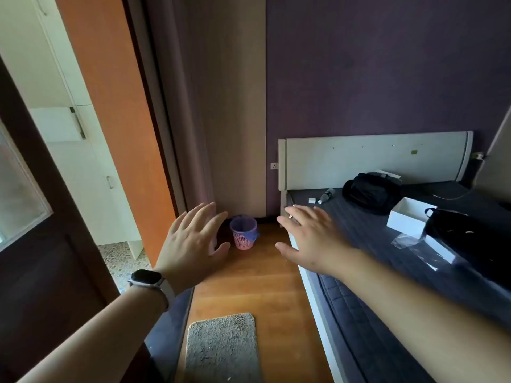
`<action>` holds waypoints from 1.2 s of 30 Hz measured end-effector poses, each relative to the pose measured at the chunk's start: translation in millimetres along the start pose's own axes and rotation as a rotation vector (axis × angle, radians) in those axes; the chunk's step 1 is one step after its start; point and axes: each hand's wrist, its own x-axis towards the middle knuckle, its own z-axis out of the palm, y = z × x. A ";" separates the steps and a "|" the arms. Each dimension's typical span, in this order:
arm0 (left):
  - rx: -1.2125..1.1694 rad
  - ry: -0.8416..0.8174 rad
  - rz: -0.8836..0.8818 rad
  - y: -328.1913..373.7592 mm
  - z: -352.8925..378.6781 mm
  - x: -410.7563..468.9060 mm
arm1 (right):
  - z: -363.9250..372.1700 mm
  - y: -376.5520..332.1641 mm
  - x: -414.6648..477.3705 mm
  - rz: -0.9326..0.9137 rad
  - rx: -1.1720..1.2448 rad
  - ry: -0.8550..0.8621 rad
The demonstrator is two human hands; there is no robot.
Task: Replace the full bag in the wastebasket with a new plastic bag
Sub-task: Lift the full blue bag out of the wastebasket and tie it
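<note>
Wastebasket (243, 233) first: it stands on the wood floor (260, 286) at the far end of the aisle, in the corner by the curtain (190, 134), just off the head of the bed (414, 272); it is a pink lattice bin with a purple bag (241, 224) lining it, the bag's edge folded over the rim and knotted at one side; from here I cannot tell how full it is.

Both hands are raised in front of me, empty and well short of the bin; the left hand (190, 241), watch (146, 279) on the wrist, has its fingers spread wide, palm down; the right hand (312, 239) is likewise flat and splayed, hovering over the bed's near corner; neither touches anything.

I judge this to be the approach, with nothing of the swap itself done yet: the old bag is in place, and I see no new bag in hand; a clear plastic piece (414, 247) lies on the bed by a white box (409, 217), but I cannot say it is the replacement.

Next I need to close the gap past the mat (222, 346), crouch, free the knot from the rim, gather the edges and lift the bag straight up; thin plastic could snag on the lattice.
</note>
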 end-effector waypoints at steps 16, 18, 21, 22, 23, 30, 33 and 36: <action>-0.029 -0.020 0.053 -31.0 77.8 86.2 | 55.9 49.8 76.1 0.022 0.008 -0.011; -0.012 -0.036 0.038 -30.9 92.5 110.2 | 64.5 69.3 94.7 0.021 0.015 -0.018; -0.016 -0.061 0.011 -27.8 115.5 150.2 | 78.8 103.4 124.4 0.027 0.042 -0.026; -0.015 -0.067 0.011 -25.2 123.2 163.9 | 84.4 115.7 134.3 0.025 0.055 -0.029; -0.009 -0.075 0.017 -23.1 130.9 177.8 | 90.2 128.6 144.6 0.025 0.068 -0.040; 0.028 -0.114 0.002 -15.0 173.2 265.8 | 119.6 208.1 215.2 0.011 0.092 -0.073; 0.031 -0.126 -0.011 -17.7 191.2 288.5 | 131.8 227.4 238.8 -0.003 0.096 -0.068; 0.029 -0.143 -0.030 -27.4 207.4 304.7 | 144.6 236.9 262.4 -0.027 0.105 -0.070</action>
